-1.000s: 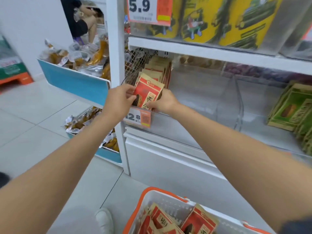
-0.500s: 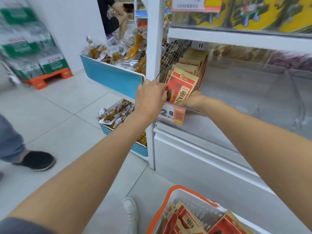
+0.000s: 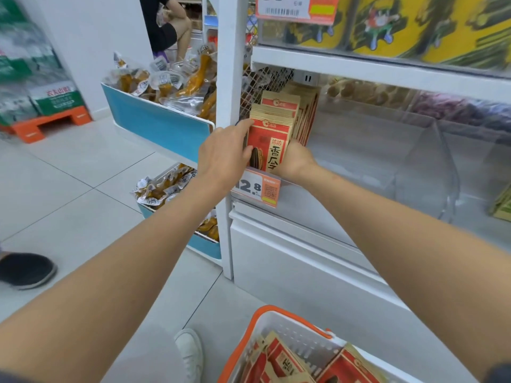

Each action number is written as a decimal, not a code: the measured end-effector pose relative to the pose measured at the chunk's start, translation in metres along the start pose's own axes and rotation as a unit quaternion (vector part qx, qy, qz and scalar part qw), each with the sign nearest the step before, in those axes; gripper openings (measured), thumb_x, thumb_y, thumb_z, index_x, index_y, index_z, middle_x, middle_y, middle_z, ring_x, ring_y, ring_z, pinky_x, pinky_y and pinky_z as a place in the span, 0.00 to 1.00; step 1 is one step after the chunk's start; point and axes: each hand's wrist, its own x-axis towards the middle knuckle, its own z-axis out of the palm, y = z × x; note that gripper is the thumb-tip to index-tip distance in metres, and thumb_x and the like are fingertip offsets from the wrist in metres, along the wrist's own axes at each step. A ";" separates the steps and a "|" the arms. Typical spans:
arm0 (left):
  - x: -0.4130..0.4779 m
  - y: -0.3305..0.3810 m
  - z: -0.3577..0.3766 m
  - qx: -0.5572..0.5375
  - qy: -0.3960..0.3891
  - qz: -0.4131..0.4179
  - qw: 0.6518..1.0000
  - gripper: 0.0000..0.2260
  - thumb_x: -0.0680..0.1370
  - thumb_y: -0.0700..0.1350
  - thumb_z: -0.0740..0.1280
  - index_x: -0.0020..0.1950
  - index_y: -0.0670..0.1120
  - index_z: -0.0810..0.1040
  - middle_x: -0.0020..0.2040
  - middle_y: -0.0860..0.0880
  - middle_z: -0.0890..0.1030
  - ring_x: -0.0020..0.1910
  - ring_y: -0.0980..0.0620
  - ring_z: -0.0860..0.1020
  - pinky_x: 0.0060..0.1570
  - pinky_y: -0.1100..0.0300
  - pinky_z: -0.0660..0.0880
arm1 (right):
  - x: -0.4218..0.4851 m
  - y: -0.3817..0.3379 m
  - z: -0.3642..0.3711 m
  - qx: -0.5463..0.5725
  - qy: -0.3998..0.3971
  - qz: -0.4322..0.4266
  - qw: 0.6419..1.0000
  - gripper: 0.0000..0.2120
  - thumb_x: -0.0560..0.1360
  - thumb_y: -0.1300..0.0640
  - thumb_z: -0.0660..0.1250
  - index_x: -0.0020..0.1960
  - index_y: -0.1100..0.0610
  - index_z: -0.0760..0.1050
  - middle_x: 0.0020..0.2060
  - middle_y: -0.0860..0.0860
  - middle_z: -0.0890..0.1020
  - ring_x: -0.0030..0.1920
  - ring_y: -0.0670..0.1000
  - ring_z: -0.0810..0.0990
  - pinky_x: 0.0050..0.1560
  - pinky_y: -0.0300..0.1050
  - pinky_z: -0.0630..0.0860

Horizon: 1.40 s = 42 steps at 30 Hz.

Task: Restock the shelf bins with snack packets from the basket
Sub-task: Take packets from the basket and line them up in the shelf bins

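- Two stacks of shrink-wrapped green-and-white cases (image 3: 36, 87) stood blurred at the far left on an orange plastic pallet (image 3: 47, 123). Below them a dark shoe (image 3: 26, 269) rested on pale, glossy floor tiles.
- Two blue-fronted white bins (image 3: 157, 125), one above the other, were heaped with crinkled clear vacuum pouches of amber snacks.
- The left hand (image 3: 221, 156) lay with fairly straight fingers pressed against the left edge of a red and kraft-brown snack packet (image 3: 269, 145). Its index fingertip reached the packet's upper corner, just beside the square white shelf post (image 3: 229, 64).
- That flat, matte paper packet stood upright at the front of the leftmost clear plastic shelf bin (image 3: 359, 161). It touched a row of matching packets (image 3: 296, 106) leaning behind it, and an orange-and-white price tag (image 3: 257, 189) hung just below.
- The right hand (image 3: 297, 161) curled round the packet's lower right edge, with its fingertips hidden behind the paper.
- A white slotted plastic basket (image 3: 298, 338) with an orange rim sat low in view. It held more of the same packets (image 3: 287, 363), and a white shoe (image 3: 190, 352) was to its left.
- Glossy yellow bags (image 3: 414, 23) filled the upper shelf at the right.
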 end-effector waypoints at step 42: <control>-0.158 0.114 0.012 -0.271 -0.315 -0.060 0.908 0.07 0.74 0.46 0.72 0.37 0.47 0.78 0.33 0.52 0.77 0.36 0.50 0.76 0.35 0.60 0.71 | -0.251 0.110 -0.050 0.011 0.087 -0.073 0.993 0.06 0.71 0.65 0.66 0.43 0.56 0.79 0.35 0.46 0.79 0.30 0.38 0.72 0.38 0.35 0.67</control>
